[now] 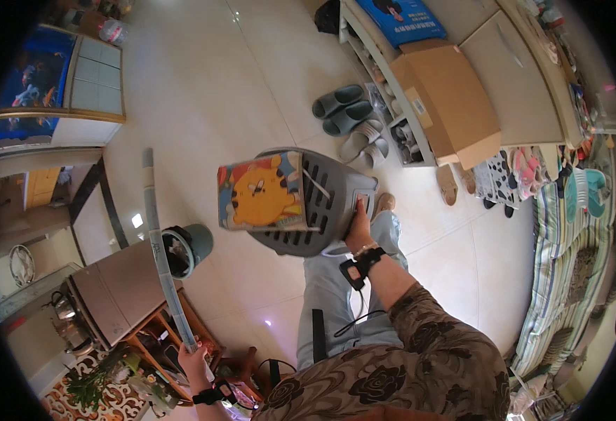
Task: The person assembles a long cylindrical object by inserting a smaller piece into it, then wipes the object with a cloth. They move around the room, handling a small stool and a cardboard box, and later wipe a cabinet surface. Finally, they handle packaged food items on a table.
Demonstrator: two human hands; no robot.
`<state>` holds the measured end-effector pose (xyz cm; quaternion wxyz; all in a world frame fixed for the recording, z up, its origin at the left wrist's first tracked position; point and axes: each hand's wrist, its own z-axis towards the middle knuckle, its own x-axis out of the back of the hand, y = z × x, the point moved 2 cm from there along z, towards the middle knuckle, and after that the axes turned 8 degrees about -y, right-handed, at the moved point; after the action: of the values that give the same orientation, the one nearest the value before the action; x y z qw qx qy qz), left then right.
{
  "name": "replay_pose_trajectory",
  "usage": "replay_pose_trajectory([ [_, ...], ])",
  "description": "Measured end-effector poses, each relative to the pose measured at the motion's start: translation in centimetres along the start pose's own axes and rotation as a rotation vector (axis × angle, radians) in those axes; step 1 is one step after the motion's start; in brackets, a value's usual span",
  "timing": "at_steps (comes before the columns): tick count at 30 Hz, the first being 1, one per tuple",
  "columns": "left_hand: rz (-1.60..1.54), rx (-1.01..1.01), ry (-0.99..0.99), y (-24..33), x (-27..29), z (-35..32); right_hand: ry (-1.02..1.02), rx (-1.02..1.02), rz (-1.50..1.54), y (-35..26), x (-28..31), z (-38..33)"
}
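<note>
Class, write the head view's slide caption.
Left hand grips a pale rod; right hand holds a gray slotted plastic item.

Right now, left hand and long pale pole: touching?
Touching. The head view shows the left hand closed around the near end of the long pale pole.

The single fisheye view looks steeply down from the wearer's head, over the torso (385,372), near the right hand (357,231), right of the bin (201,242). It spans from the tank (34,70) beyond the bin's left to the sofa (567,270) well right of it.
</note>
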<state>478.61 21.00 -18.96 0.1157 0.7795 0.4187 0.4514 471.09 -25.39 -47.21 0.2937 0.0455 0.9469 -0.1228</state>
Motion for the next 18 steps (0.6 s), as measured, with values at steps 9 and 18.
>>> replay_pose_trajectory([
  [9,-0.119,-0.063,0.311,15.3,1.9,1.3,-0.457,-0.228,-0.055,-10.1,-14.1,-2.3],
  [18,-0.416,-0.192,0.325,23.9,7.5,21.2,-0.530,-0.076,-0.142,-14.5,-35.7,0.5],
])
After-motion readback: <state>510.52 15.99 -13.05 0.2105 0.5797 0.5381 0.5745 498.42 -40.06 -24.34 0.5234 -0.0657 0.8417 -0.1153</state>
